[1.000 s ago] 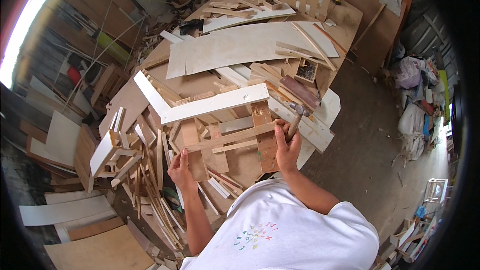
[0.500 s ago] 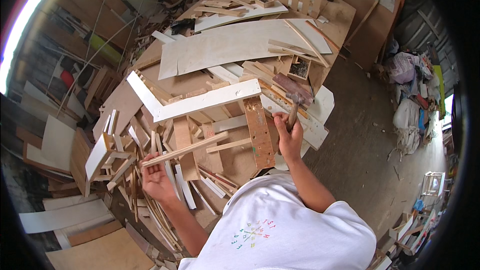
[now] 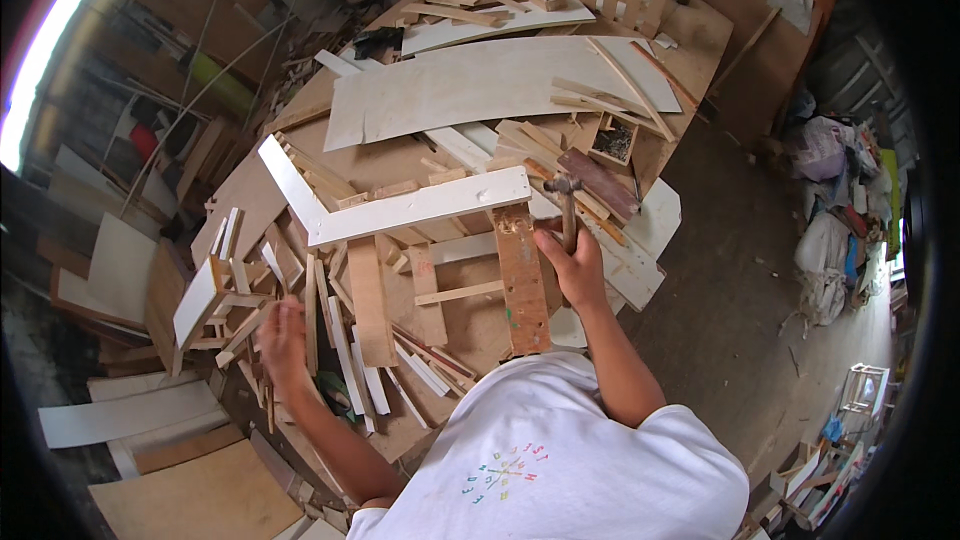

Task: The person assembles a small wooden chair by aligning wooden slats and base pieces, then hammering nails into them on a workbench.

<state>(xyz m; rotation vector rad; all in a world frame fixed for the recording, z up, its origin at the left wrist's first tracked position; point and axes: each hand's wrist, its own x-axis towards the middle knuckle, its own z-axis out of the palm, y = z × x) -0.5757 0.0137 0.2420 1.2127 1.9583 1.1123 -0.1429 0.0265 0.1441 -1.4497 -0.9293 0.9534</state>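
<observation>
The right hand [image 3: 578, 265] is wrapped around the wooden handle of a steel-headed hammer [image 3: 565, 202], whose long axis runs toward twelve o'clock, head uppermost, just beside the top of a brown upright wooden board [image 3: 522, 280]. That board lies at nine o'clock from the fist, touching a long white-painted wooden plank [image 3: 420, 206] across its upper end. The left hand [image 3: 282, 338] is blurred, well apart at eight o'clock among loose pale wood strips [image 3: 340, 340]; whether its fingers are spread or curled cannot be told. The right hand is far nearer the board
</observation>
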